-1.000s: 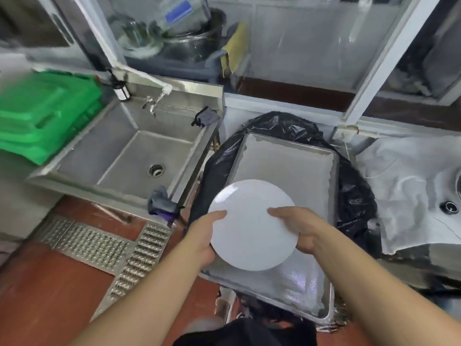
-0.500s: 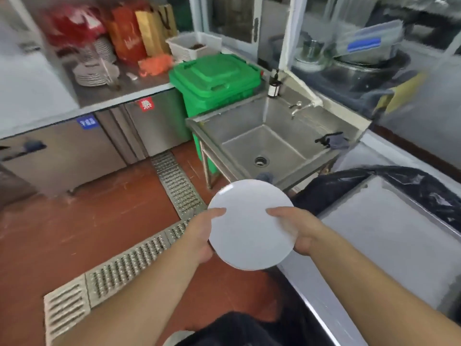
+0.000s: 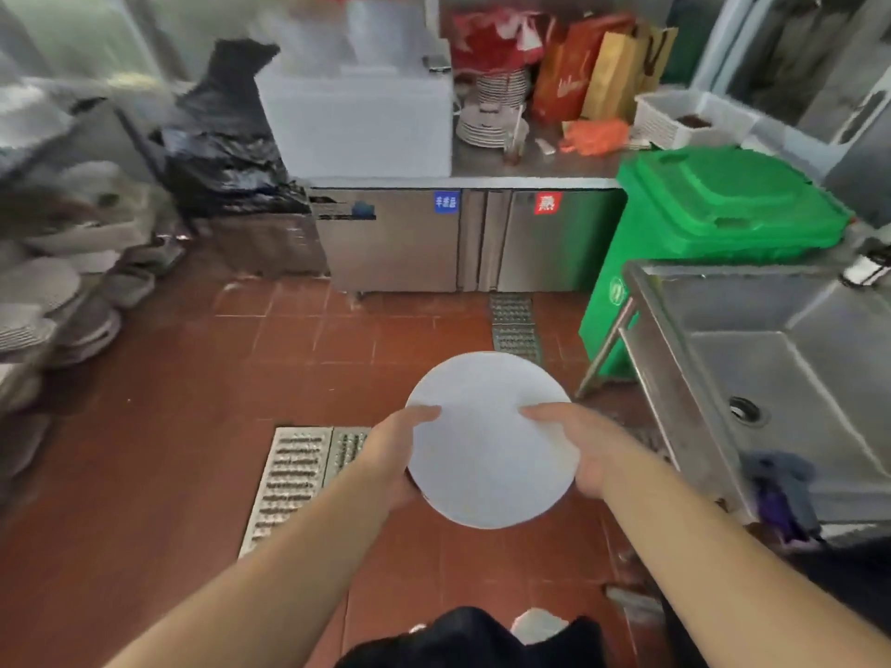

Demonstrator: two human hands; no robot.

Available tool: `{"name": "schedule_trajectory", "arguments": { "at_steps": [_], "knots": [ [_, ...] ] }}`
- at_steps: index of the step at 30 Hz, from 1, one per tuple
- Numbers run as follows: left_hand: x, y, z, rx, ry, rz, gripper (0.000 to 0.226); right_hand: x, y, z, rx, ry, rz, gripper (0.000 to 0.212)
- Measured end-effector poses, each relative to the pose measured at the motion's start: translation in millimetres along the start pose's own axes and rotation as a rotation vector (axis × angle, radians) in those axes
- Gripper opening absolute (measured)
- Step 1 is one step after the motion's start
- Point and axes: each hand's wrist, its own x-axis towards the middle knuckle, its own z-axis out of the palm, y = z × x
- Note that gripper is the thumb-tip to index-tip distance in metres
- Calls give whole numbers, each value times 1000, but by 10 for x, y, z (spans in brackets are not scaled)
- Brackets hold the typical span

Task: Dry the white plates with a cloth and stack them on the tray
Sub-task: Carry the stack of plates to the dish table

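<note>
Red-brown floor tiles (image 3: 159, 426) fill the middle of the frame, with a green plastic bin (image 3: 713, 233) at upper right beside a steel sink (image 3: 771, 378). At centre I hold a round white plate (image 3: 487, 441) by its edges: my left hand (image 3: 390, 455) and right hand (image 3: 583, 450) each curl around its rim, thumbs on top.

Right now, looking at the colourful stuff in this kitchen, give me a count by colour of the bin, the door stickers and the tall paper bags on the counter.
Green: 1, the wheeled bin.
Blue: 1, the door sticker.
Red: 1, the door sticker.
Orange: 1, the paper bag.
Yellow-brown: 1, the paper bag.
Total: 5.
</note>
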Motion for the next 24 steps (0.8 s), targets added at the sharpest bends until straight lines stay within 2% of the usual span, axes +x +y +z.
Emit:
{"name": "schedule_trajectory", "arguments": {
  "at_steps": [8, 16, 24],
  "knots": [
    [64, 390, -949, -274, 251, 41, 41, 711, -451, 1275, -262, -221, 54, 31],
    [127, 718, -1493, -518, 510, 129, 43, 1396, -932, 2422, -539, -517, 92, 25],
    [-75, 750, -1963, -787, 732, 227, 27, 1631, -960, 3655, -812, -751, 136, 32]
  ]
}}
